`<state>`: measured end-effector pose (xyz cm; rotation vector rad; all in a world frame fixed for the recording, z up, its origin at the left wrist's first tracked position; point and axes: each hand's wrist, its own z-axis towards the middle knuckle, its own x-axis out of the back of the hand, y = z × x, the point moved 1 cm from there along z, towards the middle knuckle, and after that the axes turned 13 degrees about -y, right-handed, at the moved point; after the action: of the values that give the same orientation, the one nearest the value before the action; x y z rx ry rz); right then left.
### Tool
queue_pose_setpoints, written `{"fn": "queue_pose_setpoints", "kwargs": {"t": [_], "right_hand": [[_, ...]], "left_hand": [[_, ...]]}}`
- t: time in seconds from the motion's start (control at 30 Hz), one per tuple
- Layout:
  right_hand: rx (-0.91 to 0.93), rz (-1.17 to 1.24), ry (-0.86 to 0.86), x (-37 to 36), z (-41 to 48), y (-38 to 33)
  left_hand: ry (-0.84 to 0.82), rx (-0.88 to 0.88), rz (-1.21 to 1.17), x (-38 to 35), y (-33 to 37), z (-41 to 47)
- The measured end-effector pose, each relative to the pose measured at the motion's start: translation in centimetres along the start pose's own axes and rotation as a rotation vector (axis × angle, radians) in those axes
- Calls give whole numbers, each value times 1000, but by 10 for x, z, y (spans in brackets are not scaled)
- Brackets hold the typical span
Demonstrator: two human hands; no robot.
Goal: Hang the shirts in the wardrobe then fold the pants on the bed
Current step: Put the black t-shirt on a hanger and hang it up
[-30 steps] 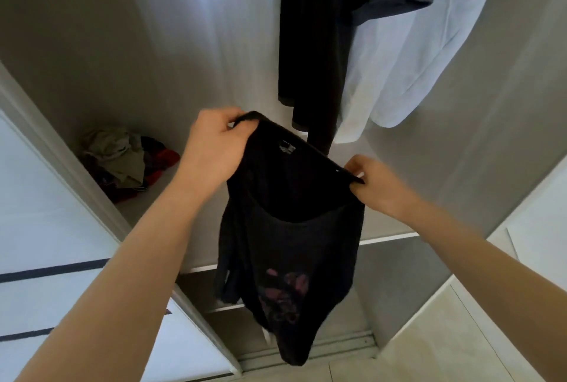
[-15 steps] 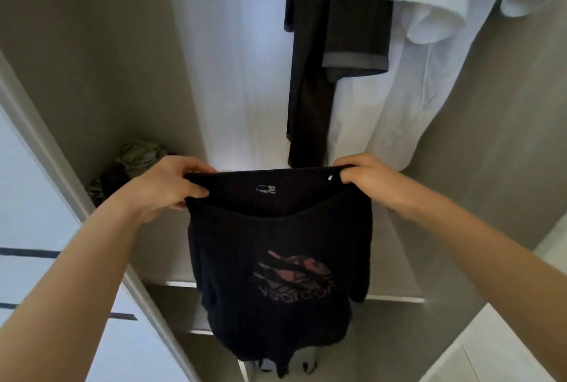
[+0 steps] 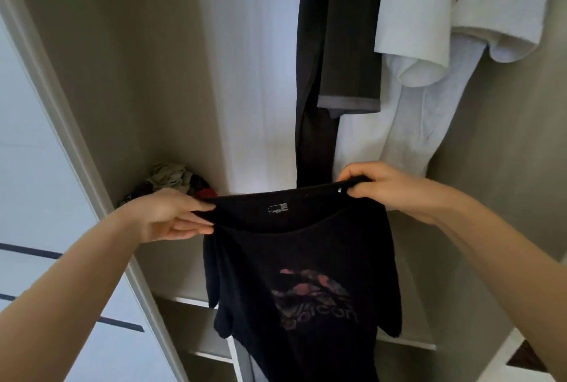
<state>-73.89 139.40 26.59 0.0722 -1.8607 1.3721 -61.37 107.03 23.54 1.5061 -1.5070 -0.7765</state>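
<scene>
Both hands are holding the black shirt (image 3: 294,274) up by its collar inside the wardrobe (image 3: 147,81): left hand (image 3: 167,216) pinching one side, right hand (image 3: 388,187) gripping the other.

Black t-shirt (image 3: 300,259) is now higher and squared up. Neckline goes from slanted to level between left hand (image 3: 165,216) and right hand (image 3: 386,188), print facing out. View tilts up, so white shirt (image 3: 429,13) lettering enters frame.
</scene>
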Motion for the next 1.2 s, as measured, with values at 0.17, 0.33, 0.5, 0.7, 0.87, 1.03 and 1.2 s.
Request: {"fn": "queue_pose_setpoints", "kwargs": {"t": [0.17, 0.33, 0.5, 0.7, 0.87, 1.03, 1.2], "right_hand": [[27, -16, 4, 3, -5, -4], [110, -103, 304, 2, 13, -13], [108, -270, 515, 5, 18, -22], [120, -689, 626, 2, 10, -55], [126, -819, 630, 9, 5, -92], [247, -885, 737, 22, 9, -141], [348, -965, 844, 55, 32, -198]], "left_hand": [[-92, -127, -422, 8, 12, -7], [-94, -281, -574, 11, 25, -7], [-22, -354, -437, 19, 45, -16], [172, -501, -176, 30, 84, -32], [287, -607, -18, 24, 128, -45], [439, -739, 229, 13, 175, -54], [530, -823, 390, 11, 210, -57]]}}
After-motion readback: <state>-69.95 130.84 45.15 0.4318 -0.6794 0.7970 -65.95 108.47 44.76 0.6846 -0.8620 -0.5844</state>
